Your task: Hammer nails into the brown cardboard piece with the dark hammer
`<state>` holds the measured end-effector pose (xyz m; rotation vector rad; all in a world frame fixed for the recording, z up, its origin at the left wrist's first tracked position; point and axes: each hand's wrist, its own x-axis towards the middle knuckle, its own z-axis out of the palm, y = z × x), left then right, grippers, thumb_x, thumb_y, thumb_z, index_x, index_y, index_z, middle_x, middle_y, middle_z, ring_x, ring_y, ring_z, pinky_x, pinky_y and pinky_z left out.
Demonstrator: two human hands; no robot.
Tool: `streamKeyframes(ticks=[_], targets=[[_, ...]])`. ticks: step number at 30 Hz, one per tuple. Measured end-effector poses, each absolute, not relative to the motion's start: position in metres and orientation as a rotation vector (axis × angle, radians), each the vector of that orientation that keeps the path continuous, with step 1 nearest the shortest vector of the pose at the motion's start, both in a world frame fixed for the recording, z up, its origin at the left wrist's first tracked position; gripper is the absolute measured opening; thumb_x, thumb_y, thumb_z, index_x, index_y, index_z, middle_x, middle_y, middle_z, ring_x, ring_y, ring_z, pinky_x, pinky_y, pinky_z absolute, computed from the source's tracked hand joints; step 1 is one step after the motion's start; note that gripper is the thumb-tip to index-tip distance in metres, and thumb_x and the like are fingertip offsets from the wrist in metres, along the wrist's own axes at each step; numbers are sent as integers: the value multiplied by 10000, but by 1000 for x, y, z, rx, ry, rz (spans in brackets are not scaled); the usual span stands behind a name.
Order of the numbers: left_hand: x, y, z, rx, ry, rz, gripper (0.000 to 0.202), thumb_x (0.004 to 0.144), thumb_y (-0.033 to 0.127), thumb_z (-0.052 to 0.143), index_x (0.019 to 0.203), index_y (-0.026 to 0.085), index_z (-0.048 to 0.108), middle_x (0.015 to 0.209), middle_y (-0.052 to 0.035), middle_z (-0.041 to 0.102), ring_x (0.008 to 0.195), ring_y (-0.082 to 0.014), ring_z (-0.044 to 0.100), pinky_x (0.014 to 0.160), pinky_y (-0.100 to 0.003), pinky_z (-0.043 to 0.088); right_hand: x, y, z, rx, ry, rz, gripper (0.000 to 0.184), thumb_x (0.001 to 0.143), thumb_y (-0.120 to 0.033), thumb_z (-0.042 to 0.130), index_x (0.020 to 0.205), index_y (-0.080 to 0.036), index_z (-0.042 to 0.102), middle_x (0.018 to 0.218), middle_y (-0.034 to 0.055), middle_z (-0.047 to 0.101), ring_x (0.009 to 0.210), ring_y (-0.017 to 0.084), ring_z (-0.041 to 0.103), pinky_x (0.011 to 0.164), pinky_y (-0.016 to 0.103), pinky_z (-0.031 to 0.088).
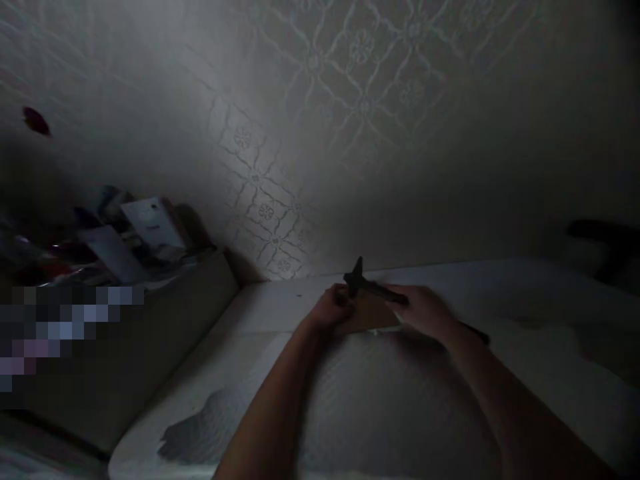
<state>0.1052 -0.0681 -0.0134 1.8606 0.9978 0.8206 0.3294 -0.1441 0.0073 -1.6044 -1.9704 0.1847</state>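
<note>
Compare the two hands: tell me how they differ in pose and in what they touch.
The left hand curls at the end of the dark tool where its tip sticks up; the right hand lies flatter along the handle. The left looks fisted, the right stretched. Both rest over the brown card.

I'm gripping a dark scissor-like tool [373, 287] in both hands, its blades splaying above a brown cardboard piece [370, 315] (dim light hides details) lying flat on the white table.
</note>
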Motion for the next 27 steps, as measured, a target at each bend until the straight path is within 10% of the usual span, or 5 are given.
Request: streamKeyframes(ticks=[27], targets=[[106, -67, -15, 1912, 987, 823, 431, 644, 108, 676, 1047, 165, 532, 910, -41, 646, 837, -152, 609, 748, -268, 495, 327, -147, 11, -1599, -2002, 175, 436, 799, -221, 546, 1224, -283, 621, 1100, 48, 706, 993, 231, 655, 805, 283, 480]])
